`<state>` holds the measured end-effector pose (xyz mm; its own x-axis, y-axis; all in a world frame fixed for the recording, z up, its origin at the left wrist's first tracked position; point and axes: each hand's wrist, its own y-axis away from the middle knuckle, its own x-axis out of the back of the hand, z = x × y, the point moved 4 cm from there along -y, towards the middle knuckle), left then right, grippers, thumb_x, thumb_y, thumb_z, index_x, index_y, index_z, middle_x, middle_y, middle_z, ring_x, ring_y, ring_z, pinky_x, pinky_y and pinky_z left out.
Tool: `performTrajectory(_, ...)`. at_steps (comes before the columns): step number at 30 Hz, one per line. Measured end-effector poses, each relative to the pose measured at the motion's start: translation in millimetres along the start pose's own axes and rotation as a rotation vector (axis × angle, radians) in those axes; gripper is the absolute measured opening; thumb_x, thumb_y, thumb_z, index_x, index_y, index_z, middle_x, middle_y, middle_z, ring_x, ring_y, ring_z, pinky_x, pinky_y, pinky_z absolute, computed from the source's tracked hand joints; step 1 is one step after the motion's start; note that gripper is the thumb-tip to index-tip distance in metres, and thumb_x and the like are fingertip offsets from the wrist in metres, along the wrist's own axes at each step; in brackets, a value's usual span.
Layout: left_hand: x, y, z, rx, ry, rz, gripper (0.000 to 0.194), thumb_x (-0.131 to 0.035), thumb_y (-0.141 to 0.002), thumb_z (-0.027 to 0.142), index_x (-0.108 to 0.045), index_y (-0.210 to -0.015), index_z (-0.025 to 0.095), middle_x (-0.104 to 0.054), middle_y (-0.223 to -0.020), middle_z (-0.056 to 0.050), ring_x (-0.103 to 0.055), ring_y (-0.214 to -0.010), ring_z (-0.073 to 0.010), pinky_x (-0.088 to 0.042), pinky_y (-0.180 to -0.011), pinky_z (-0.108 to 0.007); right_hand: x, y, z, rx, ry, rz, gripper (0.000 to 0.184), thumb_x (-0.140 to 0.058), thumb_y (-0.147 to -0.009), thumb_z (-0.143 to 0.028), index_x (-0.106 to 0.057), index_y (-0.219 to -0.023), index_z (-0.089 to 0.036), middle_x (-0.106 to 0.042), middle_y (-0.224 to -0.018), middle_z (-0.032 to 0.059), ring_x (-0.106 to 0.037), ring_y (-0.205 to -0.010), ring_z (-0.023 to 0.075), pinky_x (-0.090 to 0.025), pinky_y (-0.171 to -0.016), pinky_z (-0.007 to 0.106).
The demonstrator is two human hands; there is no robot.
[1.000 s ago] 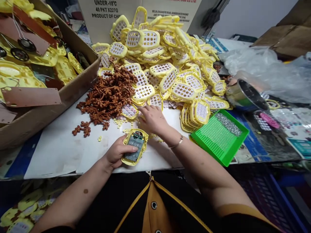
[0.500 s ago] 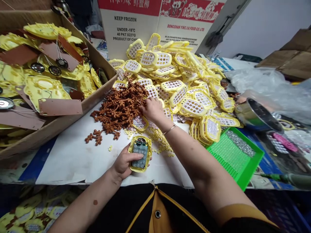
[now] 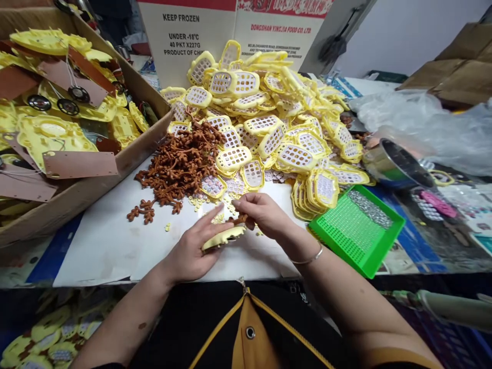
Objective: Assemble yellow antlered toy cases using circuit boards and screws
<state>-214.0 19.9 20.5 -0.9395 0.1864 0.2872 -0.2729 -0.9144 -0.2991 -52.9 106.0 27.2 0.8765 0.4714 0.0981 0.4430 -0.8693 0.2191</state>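
My left hand [image 3: 194, 248] grips a yellow plastic toy shell [image 3: 223, 238] above the front of the white work surface. The shell is tilted nearly edge-on, so its inside is hidden. Close on its right, my right hand [image 3: 265, 212] pinches a brown knobbly branch-shaped piece [image 3: 240, 220] near the shell's far edge; whether the two touch I cannot tell. Beyond the hands lies a heap of like brown pieces [image 3: 180, 164]. Small yellow bits [image 3: 198, 201] are scattered at its foot.
A large pile of yellow shells with white perforated faces [image 3: 265, 123] fills the back, before a printed carton [image 3: 184, 46]. At left is a cardboard box [image 3: 142, 136] of wired yellow parts. A green basket [image 3: 378, 259] with small metal pieces and a metal bowl [image 3: 371, 164] stand right.
My right hand has come back from the brown heap to the shell with a brown piece. My left hand has tipped the shell from face-up to edge-on. The view has shifted slightly.
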Motion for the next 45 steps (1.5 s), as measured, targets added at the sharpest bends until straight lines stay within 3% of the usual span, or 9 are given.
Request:
performTrajectory(3, -12.1, -1.4, 4.8, -0.021, -0.131, -0.083, 0.053, -0.058, -0.078, 0.006, -0.061, -0.127, 0.023, -0.065, -0.126, -0.01, -0.06, -0.118, -0.0221, -0.045, -0.105, -0.038, -6.0, 15.1, 6.5, -0.054, -0.147, 0.018, 0.049, -0.07, -0.067, -0.064, -0.053, -0.06, -0.018, -0.05, -0.046, -0.0059, -0.038, -0.036, 0.0046, -0.028, -0.035, 0.019)
performTrajectory(7, -27.8, -0.3, 7.5, 0.06, -0.063, -0.103, 0.041, -0.063, -0.077, 0.011, -0.067, -0.117, 0.02, -0.061, -0.131, -0.012, -0.057, -0.123, -0.0257, -0.045, -0.105, -0.038, -7.0, 20.5, 12.1, -0.028, -0.174, 0.098, 0.05, -0.076, -0.06, -0.063, -0.056, -0.059, -0.017, -0.055, -0.049, -0.0034, -0.048, -0.044, 0.0074, -0.036, -0.043, 0.021)
performTrajectory(12, -32.5, 3.7, -5.0, 0.419, 0.289, 0.056, 0.039, -0.073, -0.075, 0.024, -0.067, -0.112, 0.017, -0.072, -0.112, -0.011, -0.068, -0.101, -0.0238, -0.052, -0.093, -0.036, 8.4, 29.7, 20.3, 0.092, -0.275, 0.228, 0.052, -0.065, -0.07, -0.07, -0.063, -0.077, -0.018, -0.058, -0.062, -0.0036, -0.05, -0.053, 0.0085, -0.041, -0.052, 0.023)
performTrajectory(16, -35.0, 2.3, -9.6, 0.54, 0.548, 0.163, 0.041, -0.082, -0.065, 0.028, -0.068, -0.102, 0.015, -0.075, -0.097, -0.008, -0.07, -0.086, -0.0198, -0.054, -0.082, -0.03, 2.6, 38.3, 34.3, 0.036, -0.383, -0.086, 0.044, -0.078, -0.065, -0.056, -0.067, -0.086, -0.019, -0.064, -0.074, -0.0015, -0.057, -0.065, 0.0106, -0.048, -0.065, 0.027)
performTrajectory(17, -35.6, 0.8, -9.1, 0.557, 0.591, 0.174, 0.043, -0.083, -0.063, 0.027, -0.068, -0.101, 0.015, -0.075, -0.097, -0.007, -0.069, -0.085, -0.0193, -0.054, -0.081, -0.029, 3.6, 39.4, 37.4, 0.032, -0.414, -0.09, 0.041, -0.079, -0.065, -0.054, -0.067, -0.084, -0.019, -0.064, -0.071, -0.0022, -0.057, -0.064, 0.0105, -0.047, -0.065, 0.027)
performTrajectory(21, -38.6, -3.0, -7.8, 0.738, 0.717, 0.192, 0.045, -0.084, -0.056, 0.021, -0.066, -0.097, 0.014, -0.074, -0.086, -0.006, -0.068, -0.072, -0.0167, -0.055, -0.068, -0.027, 23.7, 39.1, 41.9, 0.086, -0.501, 0.202, 0.032, -0.082, -0.065, -0.045, -0.068, -0.077, -0.02, -0.06, -0.066, -0.0049, -0.052, -0.062, 0.0081, -0.043, -0.062, 0.024)
performTrajectory(25, -43.4, -2.5, -9.5, 0.894, 0.763, 0.158, 0.048, -0.085, -0.051, 0.018, -0.065, -0.094, 0.012, -0.073, -0.078, -0.006, -0.066, -0.064, -0.0161, -0.053, -0.059, -0.026, 29.7, 40.1, 39.9, 0.015, -0.588, 0.176, 0.034, -0.087, -0.058, -0.037, -0.071, -0.082, -0.021, -0.063, -0.066, -0.0042, -0.053, -0.057, 0.0085, -0.042, -0.057, 0.025)
performTrajectory(35, -54.5, -1.4, -10.8, 0.904, 0.722, 0.121, 0.044, -0.083, -0.053, 0.018, -0.065, -0.093, 0.012, -0.071, -0.077, -0.005, -0.063, -0.065, -0.0152, -0.051, -0.061, -0.025, 23.1, 50.8, 42.7, 0.025, -0.573, 0.221, 0.028, -0.086, -0.058, -0.04, -0.075, -0.076, -0.021, -0.07, -0.069, -0.0017, -0.059, -0.067, 0.0108, -0.048, -0.071, 0.028)
performTrajectory(45, -58.0, -1.2, -14.9, 0.893, 0.739, 0.077, 0.045, -0.081, -0.056, 0.017, -0.066, -0.098, 0.012, -0.072, -0.08, -0.006, -0.064, -0.068, -0.0157, -0.05, -0.063, -0.025, 27.4, 57.0, 43.8, 0.057, -0.371, 0.202, 0.025, -0.08, -0.067, -0.041, -0.072, -0.081, -0.021, -0.07, -0.075, 0.0003, -0.061, -0.073, 0.0143, -0.05, -0.076, 0.032)
